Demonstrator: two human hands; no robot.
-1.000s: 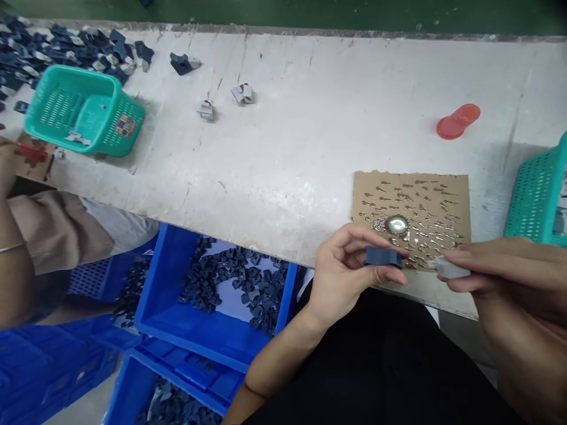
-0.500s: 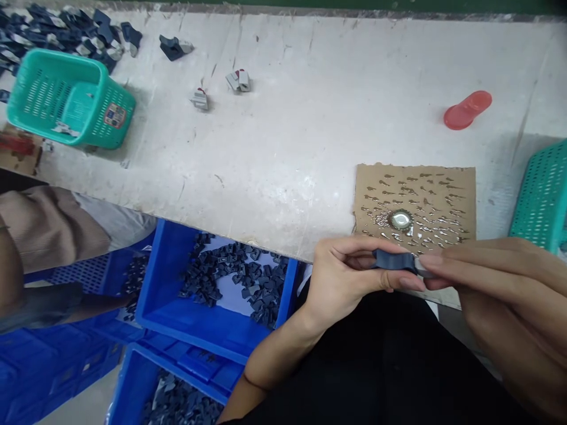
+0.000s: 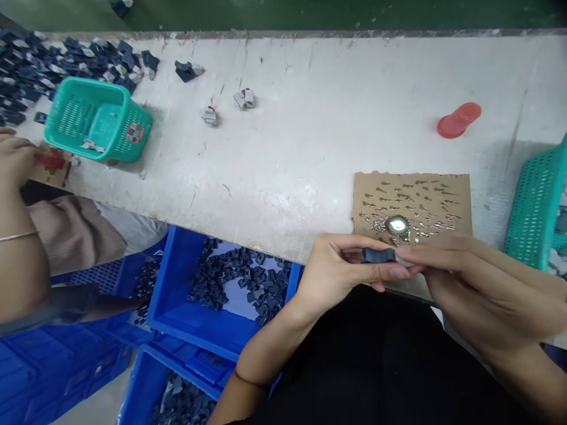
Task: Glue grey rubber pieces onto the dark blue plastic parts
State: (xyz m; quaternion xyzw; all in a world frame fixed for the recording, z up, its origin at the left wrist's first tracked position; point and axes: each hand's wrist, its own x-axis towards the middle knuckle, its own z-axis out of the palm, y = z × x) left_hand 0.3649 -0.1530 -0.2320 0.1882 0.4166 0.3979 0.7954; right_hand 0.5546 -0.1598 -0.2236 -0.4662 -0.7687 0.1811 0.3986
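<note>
Pinch by left hand (image 3: 343, 265), thumb and fingers closed on dark blue part (image 3: 378, 255), above the near edge of cardboard sheet (image 3: 463, 221). Against the part's right end, over the sheet's near edge too, right hand (image 3: 482, 277), thumb and fingers drawn together; cannot tell whether around anything. Possible slip from so narrow a hold if pressed off-line, perhaps down onto the sheet's wet-looking brown droplets (image 3: 404, 196); possible smear, too, from either hand sinking too low. Dark blue, matte, short, dipped along its top, ends partly covered. Further out, past the sheet's far edge, red cup-like piece (image 3: 459, 120); right of it, green basket (image 3: 531, 206).
</note>
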